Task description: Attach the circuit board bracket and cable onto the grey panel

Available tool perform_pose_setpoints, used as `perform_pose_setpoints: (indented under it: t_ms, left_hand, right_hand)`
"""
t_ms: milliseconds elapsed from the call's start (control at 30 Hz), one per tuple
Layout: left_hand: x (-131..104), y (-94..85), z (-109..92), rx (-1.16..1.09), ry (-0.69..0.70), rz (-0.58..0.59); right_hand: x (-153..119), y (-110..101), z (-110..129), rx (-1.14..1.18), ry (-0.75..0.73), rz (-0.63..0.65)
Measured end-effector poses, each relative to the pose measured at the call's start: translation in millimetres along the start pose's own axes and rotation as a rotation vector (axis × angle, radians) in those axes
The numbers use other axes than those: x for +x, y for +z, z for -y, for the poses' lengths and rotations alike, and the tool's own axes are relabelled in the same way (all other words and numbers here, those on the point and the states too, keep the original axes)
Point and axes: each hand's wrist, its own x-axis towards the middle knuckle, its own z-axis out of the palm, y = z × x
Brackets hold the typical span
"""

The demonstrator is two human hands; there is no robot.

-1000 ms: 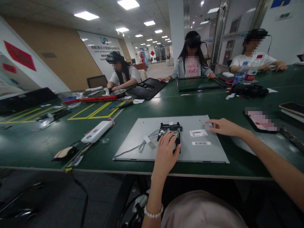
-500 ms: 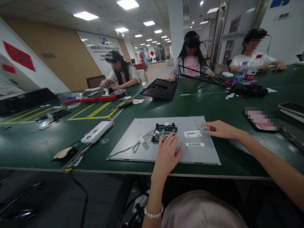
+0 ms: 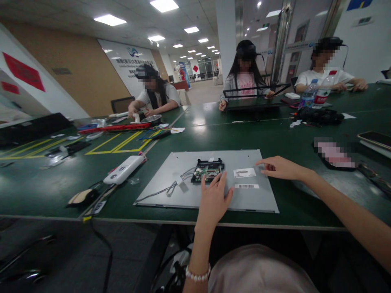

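A flat silvery-grey metal panel (image 3: pixel 244 199) lies on the green table in front of me. On it sits a green circuit board (image 3: pixel 207 173) in a black frame, with grey cables (image 3: pixel 179 182) running off to the left. My left hand (image 3: pixel 215 197) has its fingers spread over the panel, fingertips at the board's lower right edge, holding nothing. My right hand (image 3: pixel 279 167) is at the panel's right edge, index finger extended onto it and the other fingers curled loosely. Two white labels (image 3: pixel 244 173) are stuck right of the board.
A white power strip (image 3: pixel 124 170) and a computer mouse (image 3: pixel 82 198) are to the left. A phone (image 3: pixel 334 154) lies to the right. Bottles (image 3: pixel 323 91) stand farther back. Across the table sit several people; one holds a black frame (image 3: pixel 253 92).
The metal panel with its board and cables has shifted slightly left. My right hand has moved a little left with it. The person opposite has turned and lowered the black panel.
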Motion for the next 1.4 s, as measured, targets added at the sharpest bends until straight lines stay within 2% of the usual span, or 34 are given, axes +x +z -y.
perform_pose_setpoints:
  t_ms: [333, 733, 1000, 1200, 1400]
  left_hand:
    - [0.4, -2.8, 3.8, 0.009, -0.034, -0.017]
    - [-1.7, -1.4, 19.0, 0.026, -0.059, -0.024]
    - [0.2, -4.6, 29.2, 0.064, -0.114, 0.053]
    - [1.7, -3.0, 38.4, 0.073, -0.136, 0.067]
    - [3.2, -5.9, 43.4, 0.093, -0.097, 0.104]
  right_hand:
    - [-1.5, -2.9, 7.0, 0.001, -0.009, 0.013]
    - [2.6, 3.9, 7.4, -0.050, -0.080, -0.001]
    - [3.9, 14.6, 11.4, -0.116, -0.195, -0.097]
    - [4.8, 29.9, 27.2, -0.123, -0.269, -0.014]
    - [6.4, 35.3, 34.0, -0.132, -0.251, 0.083]
